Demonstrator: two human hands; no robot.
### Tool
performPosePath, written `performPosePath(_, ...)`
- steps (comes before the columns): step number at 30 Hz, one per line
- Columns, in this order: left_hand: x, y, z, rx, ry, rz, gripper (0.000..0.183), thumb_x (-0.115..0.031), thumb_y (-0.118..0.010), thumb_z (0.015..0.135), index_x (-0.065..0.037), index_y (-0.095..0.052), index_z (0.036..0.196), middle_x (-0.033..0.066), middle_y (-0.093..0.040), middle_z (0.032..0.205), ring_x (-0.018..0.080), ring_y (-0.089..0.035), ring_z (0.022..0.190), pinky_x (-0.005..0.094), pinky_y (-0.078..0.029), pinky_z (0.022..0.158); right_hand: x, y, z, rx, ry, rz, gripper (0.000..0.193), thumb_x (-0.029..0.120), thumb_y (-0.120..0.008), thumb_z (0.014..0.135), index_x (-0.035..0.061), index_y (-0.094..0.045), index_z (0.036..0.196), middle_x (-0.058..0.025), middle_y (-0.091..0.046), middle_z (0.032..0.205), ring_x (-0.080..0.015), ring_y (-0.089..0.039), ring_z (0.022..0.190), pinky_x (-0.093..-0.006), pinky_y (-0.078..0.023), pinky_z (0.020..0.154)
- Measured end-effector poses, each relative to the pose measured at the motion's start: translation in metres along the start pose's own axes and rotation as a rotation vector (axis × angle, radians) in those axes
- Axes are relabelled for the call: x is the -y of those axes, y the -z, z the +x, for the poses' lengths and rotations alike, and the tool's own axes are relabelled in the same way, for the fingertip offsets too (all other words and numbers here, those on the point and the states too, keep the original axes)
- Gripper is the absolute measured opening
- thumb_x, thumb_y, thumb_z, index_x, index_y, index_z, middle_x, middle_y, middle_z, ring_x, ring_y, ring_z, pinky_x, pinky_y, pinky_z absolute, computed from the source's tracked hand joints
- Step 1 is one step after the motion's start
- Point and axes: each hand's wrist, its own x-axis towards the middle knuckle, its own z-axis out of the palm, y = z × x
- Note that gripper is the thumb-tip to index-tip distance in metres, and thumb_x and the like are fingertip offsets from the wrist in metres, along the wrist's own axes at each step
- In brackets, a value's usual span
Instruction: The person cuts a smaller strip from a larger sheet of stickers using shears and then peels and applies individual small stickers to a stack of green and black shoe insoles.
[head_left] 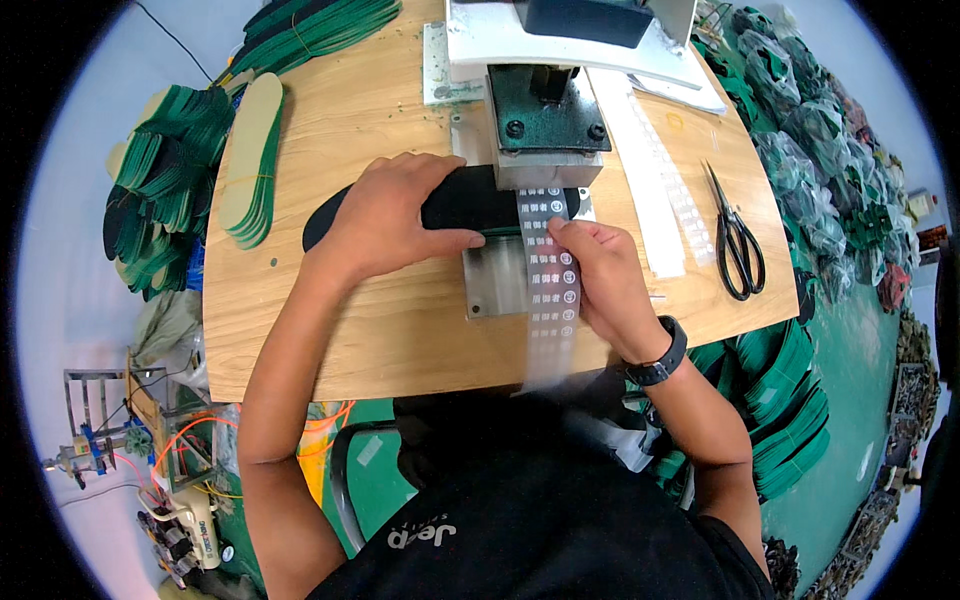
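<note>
A black insole [455, 208] lies across the metal base [495, 285] of a press, its right end beneath the press head [548, 172]. My left hand [385, 218] grips the insole from above, with the thumb along the near edge and the fingers over the far side. Between the thumb and fingers of my right hand [606, 268] is the edge of a clear strip of white printed transfer labels [545, 300]. This strip runs over the insole's right end, under the head, and hangs toward the table's front edge, where it blurs. My right fingertips partly cover its edge.
Black-handled scissors [738, 245] and white label strips [645, 190] lie on the right of the wooden table [350, 345]. A banded insole bundle [250, 165] rests left, beside tall insole stacks [160, 190]. Bagged green insoles [800, 130] crowd the right side.
</note>
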Motion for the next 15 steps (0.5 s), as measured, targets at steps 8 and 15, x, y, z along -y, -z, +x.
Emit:
performPosePath(8,0.0021,-0.0038,0.0004,-0.028,-0.014,0.011,0.062,-0.036,-0.077,0.068,-0.005,-0.057,0.118,0.0177,-0.061,0.105,0.0351,-0.055,0.099,0.0402,-0.043,0.089,-0.0047,-0.0051,0.0004,-0.050,0.021,0.036,0.022,0.013,-0.057,0.090,-0.0002,-0.062,0.072,-0.0023,-0.060,0.067,-0.0071,-0.052,0.054,-0.0208,-0.041,0.049)
performPosePath(15,0.0000,-0.0031,0.0013,0.016,0.030,0.034,0.064,-0.038,-0.078,0.067,-0.005,-0.057,0.118,0.0177,-0.060,0.105,0.0348,-0.055,0.100,0.0397,-0.044,0.088,-0.0032,-0.0076,0.0002,-0.069,-0.009,0.068,0.021,0.012,-0.057,0.089,0.0006,-0.061,0.071,-0.0029,-0.060,0.066,-0.0072,-0.052,0.054,-0.0216,-0.042,0.048)
